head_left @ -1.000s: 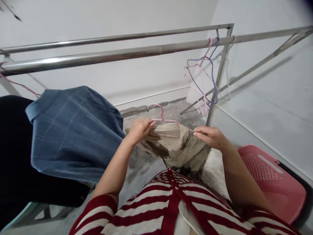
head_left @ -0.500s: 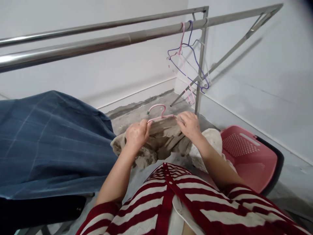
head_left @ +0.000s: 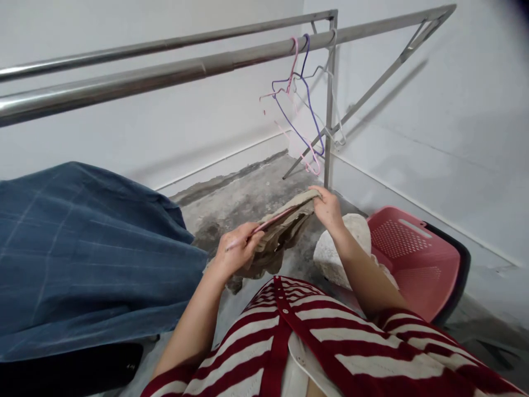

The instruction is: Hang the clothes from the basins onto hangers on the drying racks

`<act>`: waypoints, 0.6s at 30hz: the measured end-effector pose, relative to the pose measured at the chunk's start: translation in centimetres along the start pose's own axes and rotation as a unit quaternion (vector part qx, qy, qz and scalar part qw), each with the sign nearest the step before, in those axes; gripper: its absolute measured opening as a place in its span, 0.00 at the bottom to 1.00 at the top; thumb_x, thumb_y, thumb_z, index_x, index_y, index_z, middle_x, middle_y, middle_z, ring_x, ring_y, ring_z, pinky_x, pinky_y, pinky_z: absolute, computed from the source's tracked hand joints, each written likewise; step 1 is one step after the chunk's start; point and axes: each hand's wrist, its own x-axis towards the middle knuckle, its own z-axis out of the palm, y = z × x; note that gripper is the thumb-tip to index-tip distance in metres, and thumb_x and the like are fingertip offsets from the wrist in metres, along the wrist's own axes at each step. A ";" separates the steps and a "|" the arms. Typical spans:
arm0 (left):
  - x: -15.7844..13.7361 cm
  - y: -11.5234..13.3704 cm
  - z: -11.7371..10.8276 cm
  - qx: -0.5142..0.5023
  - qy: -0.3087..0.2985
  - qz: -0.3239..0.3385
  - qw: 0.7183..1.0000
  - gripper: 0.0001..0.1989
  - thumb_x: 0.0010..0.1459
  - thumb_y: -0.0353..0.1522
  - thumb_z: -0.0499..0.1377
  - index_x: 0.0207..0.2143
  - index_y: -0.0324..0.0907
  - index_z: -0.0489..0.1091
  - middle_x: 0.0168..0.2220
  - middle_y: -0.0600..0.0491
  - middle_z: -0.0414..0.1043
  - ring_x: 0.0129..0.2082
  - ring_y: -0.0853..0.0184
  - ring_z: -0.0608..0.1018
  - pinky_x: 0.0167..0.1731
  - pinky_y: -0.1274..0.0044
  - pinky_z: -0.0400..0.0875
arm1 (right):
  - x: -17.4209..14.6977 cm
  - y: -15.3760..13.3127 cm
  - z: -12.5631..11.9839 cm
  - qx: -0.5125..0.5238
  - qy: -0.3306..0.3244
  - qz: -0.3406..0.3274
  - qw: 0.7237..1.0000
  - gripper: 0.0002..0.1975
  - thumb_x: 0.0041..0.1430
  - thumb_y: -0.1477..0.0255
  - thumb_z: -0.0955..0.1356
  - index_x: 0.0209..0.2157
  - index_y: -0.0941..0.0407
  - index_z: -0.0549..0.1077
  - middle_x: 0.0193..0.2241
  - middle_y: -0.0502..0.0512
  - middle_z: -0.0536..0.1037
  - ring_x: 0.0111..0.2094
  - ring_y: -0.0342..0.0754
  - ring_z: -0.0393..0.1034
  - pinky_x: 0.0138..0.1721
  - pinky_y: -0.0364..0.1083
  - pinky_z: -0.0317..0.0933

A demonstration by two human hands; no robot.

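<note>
My left hand [head_left: 237, 248] is closed around a pink clothes hanger [head_left: 275, 219]; a bit of it sticks out over the back of the hand. From the hanger and my fingers hangs a khaki garment [head_left: 264, 256], bunched in folds, its kind hard to tell. My right hand [head_left: 328, 208] pinches the garment's upper edge at the far right. That edge slants up from my left hand to my right. Cloth covers the hanger's right end, and its hook cannot be made out clearly.
A metal clothes rack [head_left: 219, 63] crosses above, with pink, purple [head_left: 308, 91] and white hangers on its bar. Blue checked cloth [head_left: 91, 264] spreads at left. To the right stand a pale rough block [head_left: 345, 245] and a pink basket [head_left: 421, 264]. White walls meet behind.
The hanger has turned from level, hook upward, to a slant, and its hook no longer shows plainly. My right hand now grips the garment's raised edge instead of the hanger's bare shoulder.
</note>
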 end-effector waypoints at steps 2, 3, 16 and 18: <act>-0.2 0.5 0.3 -0.006 -0.049 0.000 0.999 0.16 0.63 0.40 0.47 0.37 0.46 0.73 0.30 0.54 0.76 0.29 0.69 0.76 0.28 0.80 0.64 | 0.5 0.2 -0.3 -0.020 0.036 0.011 0.999 0.18 0.52 0.73 0.59 0.41 0.56 0.73 0.38 0.57 0.78 0.42 0.51 0.71 0.45 0.50 0.63; -0.3 0.6 0.4 -0.005 -0.062 0.002 0.998 0.17 0.63 0.40 0.47 0.35 0.46 0.73 0.27 0.55 0.75 0.26 0.69 0.75 0.26 0.80 0.63 | 0.8 0.5 -0.5 -0.037 0.048 0.014 0.998 0.17 0.52 0.73 0.58 0.41 0.56 0.73 0.37 0.57 0.78 0.41 0.51 0.71 0.45 0.50 0.63; -1.0 -1.9 -0.2 -0.211 0.006 -0.077 0.974 0.16 0.58 0.41 0.54 0.34 0.41 0.76 0.33 0.51 0.79 0.34 0.64 0.79 0.34 0.77 0.71 | 2.2 1.8 -1.5 0.017 -0.065 0.041 0.997 0.16 0.43 0.76 0.60 0.33 0.57 0.75 0.30 0.51 0.77 0.34 0.46 0.70 0.39 0.46 0.62; -1.0 -2.0 -0.4 -0.208 0.008 -0.079 0.975 0.16 0.57 0.41 0.55 0.33 0.41 0.77 0.33 0.50 0.79 0.34 0.63 0.79 0.35 0.76 0.72 | 2.1 1.5 -1.8 0.003 -0.050 0.033 0.998 0.15 0.44 0.75 0.61 0.34 0.57 0.75 0.30 0.52 0.77 0.34 0.47 0.70 0.40 0.46 0.62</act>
